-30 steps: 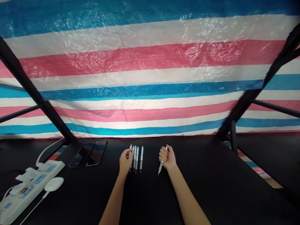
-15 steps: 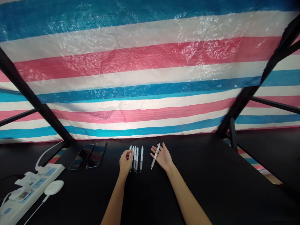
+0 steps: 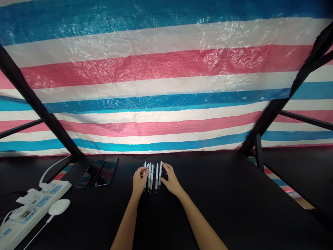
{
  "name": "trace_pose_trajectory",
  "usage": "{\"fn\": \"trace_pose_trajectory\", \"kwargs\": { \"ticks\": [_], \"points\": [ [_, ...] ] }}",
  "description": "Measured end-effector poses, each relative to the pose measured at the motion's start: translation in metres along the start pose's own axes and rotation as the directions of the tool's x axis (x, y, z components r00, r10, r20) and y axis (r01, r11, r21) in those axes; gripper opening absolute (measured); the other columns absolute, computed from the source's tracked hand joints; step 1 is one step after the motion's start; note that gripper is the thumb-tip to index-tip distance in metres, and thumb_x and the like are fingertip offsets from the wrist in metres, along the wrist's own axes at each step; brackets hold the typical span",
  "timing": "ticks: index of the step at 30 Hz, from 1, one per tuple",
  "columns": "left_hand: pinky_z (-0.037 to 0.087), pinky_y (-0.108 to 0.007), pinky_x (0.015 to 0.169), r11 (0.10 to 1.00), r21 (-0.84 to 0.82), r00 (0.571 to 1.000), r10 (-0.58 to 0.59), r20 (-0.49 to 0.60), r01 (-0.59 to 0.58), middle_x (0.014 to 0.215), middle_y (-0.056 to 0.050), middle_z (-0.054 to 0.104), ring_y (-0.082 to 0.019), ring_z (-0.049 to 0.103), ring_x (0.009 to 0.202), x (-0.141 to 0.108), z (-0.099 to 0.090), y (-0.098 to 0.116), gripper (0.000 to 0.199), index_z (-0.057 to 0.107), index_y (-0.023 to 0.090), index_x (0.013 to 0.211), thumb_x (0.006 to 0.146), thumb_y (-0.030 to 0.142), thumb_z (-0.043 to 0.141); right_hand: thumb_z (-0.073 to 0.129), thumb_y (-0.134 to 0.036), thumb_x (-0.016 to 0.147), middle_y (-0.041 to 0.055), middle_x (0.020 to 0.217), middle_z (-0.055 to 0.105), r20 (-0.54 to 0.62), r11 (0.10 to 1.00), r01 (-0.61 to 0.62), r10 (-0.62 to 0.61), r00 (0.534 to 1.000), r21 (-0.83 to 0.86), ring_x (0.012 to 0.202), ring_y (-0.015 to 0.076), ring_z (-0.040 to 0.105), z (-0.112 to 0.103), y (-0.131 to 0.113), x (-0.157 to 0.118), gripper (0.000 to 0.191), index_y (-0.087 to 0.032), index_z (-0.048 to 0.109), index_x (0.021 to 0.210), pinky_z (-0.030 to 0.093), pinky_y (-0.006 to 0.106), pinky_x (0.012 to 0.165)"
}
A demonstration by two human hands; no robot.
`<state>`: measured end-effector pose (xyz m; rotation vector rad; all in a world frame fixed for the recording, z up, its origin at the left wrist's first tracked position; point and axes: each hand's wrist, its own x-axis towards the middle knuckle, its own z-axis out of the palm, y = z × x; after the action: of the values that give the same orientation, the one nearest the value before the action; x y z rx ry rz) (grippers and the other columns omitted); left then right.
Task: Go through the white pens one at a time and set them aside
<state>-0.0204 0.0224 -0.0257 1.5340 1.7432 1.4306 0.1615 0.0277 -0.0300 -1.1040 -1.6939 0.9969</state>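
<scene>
Several white-and-grey pens (image 3: 151,177) lie side by side on the black table, tips toward me. My left hand (image 3: 139,178) is at the left end of the row, its thumb and fingers closed around the upper part of the leftmost pen (image 3: 145,166). At the right end, my right hand (image 3: 170,177) rests beside the rightmost pen (image 3: 160,173), fingertips at its upper end and thumb near its middle, with the fingers apart. A narrow gap separates the two right-hand pens from the others.
Two dark phones (image 3: 91,174) (image 3: 107,172) lie left of the pens. A white power strip (image 3: 33,211) with plugs and a round white charger (image 3: 59,207) sit at the far left. Black frame bars and a striped sheet (image 3: 156,128) stand behind the table (image 3: 234,194).
My right hand has moved left and turned from palm up to palm down. The pen that lay across its fingers now lies at the right end of the row.
</scene>
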Motion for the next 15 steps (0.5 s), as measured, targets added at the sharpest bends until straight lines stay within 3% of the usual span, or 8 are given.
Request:
{"fn": "trace_pose_trajectory", "kwargs": {
  "ticks": [2,8,15],
  "points": [
    [0.049,-0.033,0.070,1.000,0.004,1.000,0.000,-0.001,0.000,0.082,-0.008,0.067,-0.022,0.062,0.079,0.000,0.000,0.001,0.029,0.066,0.018,0.082,0.074,0.042,0.054,0.051,-0.007,0.072,0.0070,0.133,0.041,0.018,0.991,0.070,-0.068,0.998,-0.117,0.126,0.0205,0.039,0.000,-0.007,-0.002,0.065,-0.027,0.044,0.133,0.032,0.039,0.106],
    [0.049,-0.032,0.069,1.000,0.025,1.000,-0.013,0.017,0.012,0.084,-0.007,0.066,-0.022,0.061,0.082,0.000,-0.001,0.001,0.022,0.065,0.018,0.083,0.070,0.032,0.054,0.053,-0.013,0.080,0.0060,0.111,0.060,0.105,0.949,0.112,-0.085,0.991,-0.293,0.108,0.0211,0.053,-0.003,-0.026,-0.006,0.031,-0.024,0.066,0.106,0.039,0.037,0.095],
    [0.049,-0.027,0.060,0.997,0.068,0.999,0.033,0.023,-0.034,0.088,-0.006,0.064,-0.019,0.060,0.079,0.002,-0.006,0.001,0.030,0.063,0.018,0.085,0.060,0.013,0.047,0.056,-0.026,0.084,0.0032,0.104,0.066,0.070,0.906,0.057,-0.030,0.997,-0.420,0.104,0.0215,0.053,-0.010,-0.032,-0.008,0.015,-0.025,0.068,0.093,0.035,0.038,0.089]
  ]
}}
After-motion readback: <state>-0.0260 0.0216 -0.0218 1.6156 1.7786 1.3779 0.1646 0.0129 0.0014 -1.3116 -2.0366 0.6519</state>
